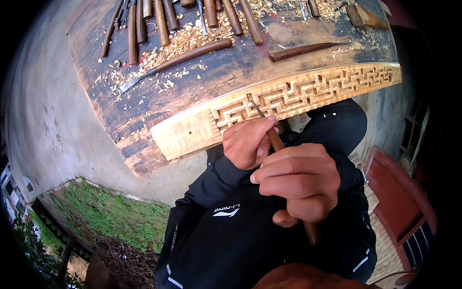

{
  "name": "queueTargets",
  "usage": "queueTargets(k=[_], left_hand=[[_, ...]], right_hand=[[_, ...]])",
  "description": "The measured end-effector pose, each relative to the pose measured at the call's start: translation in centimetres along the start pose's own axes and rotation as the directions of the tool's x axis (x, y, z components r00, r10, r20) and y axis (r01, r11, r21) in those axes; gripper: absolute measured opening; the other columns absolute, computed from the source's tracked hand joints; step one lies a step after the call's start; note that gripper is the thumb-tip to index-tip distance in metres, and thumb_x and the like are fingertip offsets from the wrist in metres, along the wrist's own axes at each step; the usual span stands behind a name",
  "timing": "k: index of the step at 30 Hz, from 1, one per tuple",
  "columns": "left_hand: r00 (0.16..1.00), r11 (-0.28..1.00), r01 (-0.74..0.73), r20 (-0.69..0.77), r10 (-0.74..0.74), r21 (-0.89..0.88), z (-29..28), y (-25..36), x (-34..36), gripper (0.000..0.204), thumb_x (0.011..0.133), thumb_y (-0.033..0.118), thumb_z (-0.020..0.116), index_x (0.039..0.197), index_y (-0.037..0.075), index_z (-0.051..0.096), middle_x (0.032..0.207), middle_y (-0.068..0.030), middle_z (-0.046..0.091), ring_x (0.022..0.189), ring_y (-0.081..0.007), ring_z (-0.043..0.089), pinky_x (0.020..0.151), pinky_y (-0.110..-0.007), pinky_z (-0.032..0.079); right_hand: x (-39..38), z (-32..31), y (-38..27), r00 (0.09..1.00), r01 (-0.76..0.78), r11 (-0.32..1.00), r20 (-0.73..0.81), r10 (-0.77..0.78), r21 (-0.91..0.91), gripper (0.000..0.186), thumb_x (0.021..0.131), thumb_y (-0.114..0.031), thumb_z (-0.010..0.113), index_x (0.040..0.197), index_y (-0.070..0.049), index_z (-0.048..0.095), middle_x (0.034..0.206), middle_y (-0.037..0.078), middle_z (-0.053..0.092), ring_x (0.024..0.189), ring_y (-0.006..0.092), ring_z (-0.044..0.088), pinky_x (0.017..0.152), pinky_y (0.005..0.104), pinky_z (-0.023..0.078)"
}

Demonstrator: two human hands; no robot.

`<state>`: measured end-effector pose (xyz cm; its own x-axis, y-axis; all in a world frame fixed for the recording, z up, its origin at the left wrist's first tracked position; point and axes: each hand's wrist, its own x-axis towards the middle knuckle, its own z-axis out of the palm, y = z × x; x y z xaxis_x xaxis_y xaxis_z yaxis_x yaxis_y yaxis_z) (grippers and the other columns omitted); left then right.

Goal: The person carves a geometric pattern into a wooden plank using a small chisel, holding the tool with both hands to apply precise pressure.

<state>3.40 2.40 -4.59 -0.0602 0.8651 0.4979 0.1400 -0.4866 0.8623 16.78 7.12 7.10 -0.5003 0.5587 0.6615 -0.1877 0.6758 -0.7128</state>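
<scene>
A pale wooden board (pixel 185 134) lies along the near edge of the workbench, its face cut with an angular, interlocking groove pattern. Both my hands are on one slim carving chisel (pixel 276 139) with a brown wooden handle. My left hand (pixel 246 143) rests against the board's near edge, thumb and fingers closed round the chisel low down by the blade. Further back, my right hand (pixel 299 182) wraps round the handle, whose butt sticks out below the palm. The thin blade slants up and left, its tip at a groove in the pattern.
On the scarred wooden workbench (pixel 108 96) lie wood shavings (pixel 185 42), a long-handled chisel (pixel 180 58) and a dark pointed tool (pixel 305 50). Several wooden-handled tools (pixel 133 36) line the far side. A wooden mallet-like piece (pixel 366 18) lies at far right. Grass (pixel 108 212) grows lower left.
</scene>
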Motion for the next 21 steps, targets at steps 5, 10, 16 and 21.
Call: queueTargets(k=[5, 10, 16, 21], left_hand=[[1.000, 0.993, -0.009, 0.025, 0.006, 0.116, -0.2, 1.0, 0.8, 0.039, 0.098, -0.007, 0.070, 0.137, -0.002, 0.069, 0.092, -0.0157, 0.080, 0.077, -0.0267, 0.081, 0.070, -0.035, 0.065], [0.992, 0.977, -0.113, -0.032, 0.121, 0.180, -0.5, 1.1, 2.3, 0.054, 0.077, -0.012, 0.080, 0.130, -0.006, 0.075, 0.070, -0.0090, 0.065, 0.062, -0.0238, 0.071, 0.059, -0.034, 0.057], [0.997, 0.972, -0.058, 0.068, 0.044, 0.227, -0.9, 0.6, 1.6, 0.056, 0.083, -0.018, 0.067, 0.136, -0.003, 0.069, 0.091, -0.0122, 0.080, 0.075, -0.0255, 0.079, 0.067, -0.035, 0.062], [0.999, 0.971, -0.048, 0.031, 0.041, 0.235, -0.5, 0.3, 1.5, 0.061, 0.076, -0.020, 0.066, 0.135, -0.005, 0.070, 0.089, -0.0130, 0.077, 0.071, -0.0267, 0.076, 0.066, -0.035, 0.061]], right_hand=[[0.4, 0.7, -1.8, 0.988, -0.029, 0.996, -0.154, 0.016, -0.082, 0.023, 0.099, -0.017, 0.067, 0.098, -0.006, 0.047, 0.095, 0.021, 0.078, 0.074, 0.0347, 0.078, 0.058, 0.0458, 0.066], [-0.3, 1.0, -1.2, 0.980, 0.016, 0.999, -0.197, -0.025, -0.044, 0.031, 0.114, -0.033, 0.060, 0.107, -0.006, 0.047, 0.100, 0.020, 0.078, 0.078, 0.0351, 0.080, 0.064, 0.0485, 0.070], [0.9, -1.3, -0.9, 0.999, -0.035, 0.993, -0.008, 0.034, -0.110, 0.045, 0.113, -0.048, 0.057, 0.105, -0.005, 0.048, 0.097, 0.017, 0.076, 0.071, 0.0287, 0.079, 0.060, 0.0431, 0.069], [1.4, -2.1, 0.3, 0.998, -0.058, 0.998, 0.030, 0.059, -0.017, 0.065, 0.114, -0.066, 0.044, 0.081, -0.010, 0.048, 0.082, 0.013, 0.077, 0.061, 0.0223, 0.075, 0.051, 0.0340, 0.062]])
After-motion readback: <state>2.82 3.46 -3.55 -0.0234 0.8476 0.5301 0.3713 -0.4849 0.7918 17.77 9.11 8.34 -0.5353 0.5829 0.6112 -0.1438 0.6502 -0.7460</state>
